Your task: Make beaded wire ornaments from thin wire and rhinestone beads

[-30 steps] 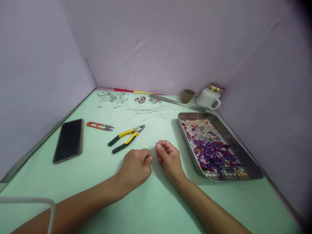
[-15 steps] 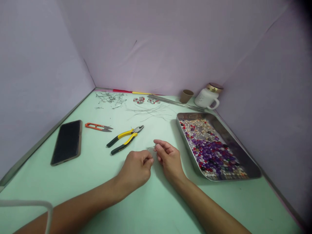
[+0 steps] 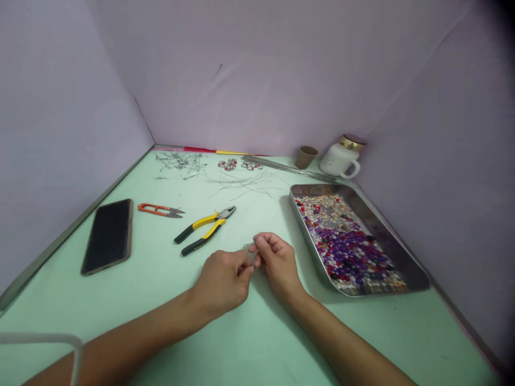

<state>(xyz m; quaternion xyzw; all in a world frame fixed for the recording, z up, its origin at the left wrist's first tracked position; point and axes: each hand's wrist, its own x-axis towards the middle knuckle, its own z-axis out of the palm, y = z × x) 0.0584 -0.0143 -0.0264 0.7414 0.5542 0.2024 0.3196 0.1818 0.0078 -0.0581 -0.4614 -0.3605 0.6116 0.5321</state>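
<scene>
Near the middle of the table, my left hand (image 3: pixel 225 276) and my right hand (image 3: pixel 277 262) meet with fingertips close together. A thin loop of wire (image 3: pixel 247 246) shows between them, pinched at my right thumb and forefinger. My left fingers curl closed around the same wire, though their grip is partly hidden. Left of the hands lie yellow-and-black pliers (image 3: pixel 203 230) with handles apart. To the right stands a metal tray (image 3: pixel 311 249) holding purple, red, white and dark beads (image 3: pixel 350 252).
A phone (image 3: pixel 108 236) and orange thread snips (image 3: pixel 161 210) lie at left. Farther back are cut wire pieces (image 3: pixel 181 162), beaded wire shapes (image 3: pixel 228 164), loose wires (image 3: pixel 245 185) and a bundle of straight wires (image 3: pixel 289 169). A brown cup (image 3: pixel 306 157) and white lidded mug (image 3: pixel 341 158) stand back right.
My right fingers have shifted slightly toward my left hand, and the wire loop between them shows more clearly. The whole view has moved a little.
</scene>
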